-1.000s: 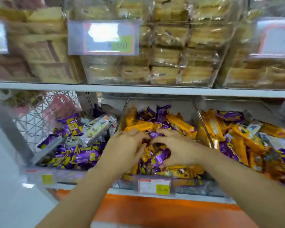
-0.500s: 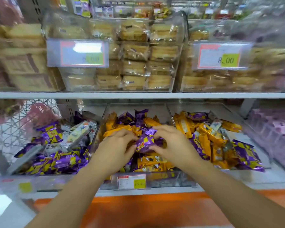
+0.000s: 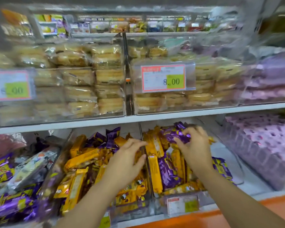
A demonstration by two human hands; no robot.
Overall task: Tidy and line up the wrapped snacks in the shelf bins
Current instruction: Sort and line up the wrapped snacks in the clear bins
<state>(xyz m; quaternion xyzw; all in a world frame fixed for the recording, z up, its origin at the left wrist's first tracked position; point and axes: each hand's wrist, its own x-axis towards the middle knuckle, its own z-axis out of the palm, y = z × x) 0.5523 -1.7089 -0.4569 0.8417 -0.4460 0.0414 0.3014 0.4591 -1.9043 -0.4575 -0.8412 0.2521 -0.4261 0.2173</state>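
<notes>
Purple wrapped snacks point(image 3: 10, 206) lie heaped at the far left, orange bars point(image 3: 82, 159) fill the middle bin point(image 3: 132, 211) under the left grip point(image 3: 127, 163), which is loosely spread and holds nothing, and over the right bin point(image 3: 225, 162) the right grip point(image 3: 196, 148) pinches one purple snack point(image 3: 179, 136) above mixed bars point(image 3: 168, 171).

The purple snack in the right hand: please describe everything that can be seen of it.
The purple snack is a long bar in a shiny, foil-like purple wrapper with small yellow marks; its print is too blurred to read. The right hand pinches its right end with curled fingers. It lies roughly level, over yellow bars at the back of the right clear bin.
</notes>
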